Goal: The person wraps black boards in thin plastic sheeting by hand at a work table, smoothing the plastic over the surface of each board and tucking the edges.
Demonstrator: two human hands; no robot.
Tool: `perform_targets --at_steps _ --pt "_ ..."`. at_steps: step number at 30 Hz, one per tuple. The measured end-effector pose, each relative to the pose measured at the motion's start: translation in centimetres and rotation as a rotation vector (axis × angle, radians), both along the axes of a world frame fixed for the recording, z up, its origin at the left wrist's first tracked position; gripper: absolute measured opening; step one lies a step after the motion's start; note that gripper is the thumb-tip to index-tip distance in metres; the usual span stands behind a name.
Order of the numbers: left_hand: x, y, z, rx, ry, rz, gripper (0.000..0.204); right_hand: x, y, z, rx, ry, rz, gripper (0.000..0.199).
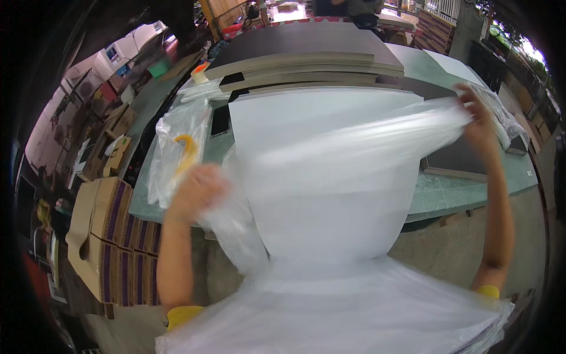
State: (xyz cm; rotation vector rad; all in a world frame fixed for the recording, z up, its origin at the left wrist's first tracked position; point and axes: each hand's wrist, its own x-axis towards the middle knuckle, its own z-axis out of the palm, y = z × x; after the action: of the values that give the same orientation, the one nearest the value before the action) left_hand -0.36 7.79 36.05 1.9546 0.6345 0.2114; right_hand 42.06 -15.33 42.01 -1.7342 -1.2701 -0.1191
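Observation:
A clear plastic bag (pixel 365 141) is stretched crosswise over a large white board (pixel 324 212), partly blurred by motion. My right hand (pixel 479 121), raised at the right, has its fingers closed on a gathered end of the bag. On the left, my left hand (pixel 203 187) looks like a blurred fist, with bunched plastic hanging just below it. The board's far part lies on the green table. Closest to me, more clear plastic (pixel 336 312) spreads across the lower edge of the view. A yellow curved tape dispenser (pixel 186 152) lies on crumpled plastic beyond my left hand.
Dark flat panels (pixel 295 44) are stacked at the back of the green table (pixel 439 194). A dark phone-like slab (pixel 220 121) and a tape roll (pixel 200 73) sit at the left. Bundled cardboard cartons (pixel 112 236) stand on the floor; another person (pixel 361 12) is far back.

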Motion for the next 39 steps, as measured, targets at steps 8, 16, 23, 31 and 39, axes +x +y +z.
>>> perform_targets --at_steps 8,16,23,31,39 --pt "3.1 5.3 -0.7 1.041 -0.161 0.613 0.052 -2.9 5.2 -3.2 -0.219 -0.36 -0.014 0.059" --pt "4.6 2.4 2.7 1.045 -0.088 0.462 0.056 0.1 3.2 -2.5 -0.124 -0.32 0.056 0.06" --pt "0.4 3.2 4.7 0.428 -0.373 0.362 0.04 1.7 -1.5 -0.7 -0.026 0.705 0.57 0.037" --pt "-5.8 1.6 -9.2 -0.422 -0.521 0.428 0.058 -0.6 -6.1 -15.2 -0.451 1.061 0.611 0.054" --pt "-6.9 -6.2 -27.6 -1.53 -0.145 0.272 0.023 -9.6 -11.5 -38.0 -0.89 1.088 -0.029 0.041"
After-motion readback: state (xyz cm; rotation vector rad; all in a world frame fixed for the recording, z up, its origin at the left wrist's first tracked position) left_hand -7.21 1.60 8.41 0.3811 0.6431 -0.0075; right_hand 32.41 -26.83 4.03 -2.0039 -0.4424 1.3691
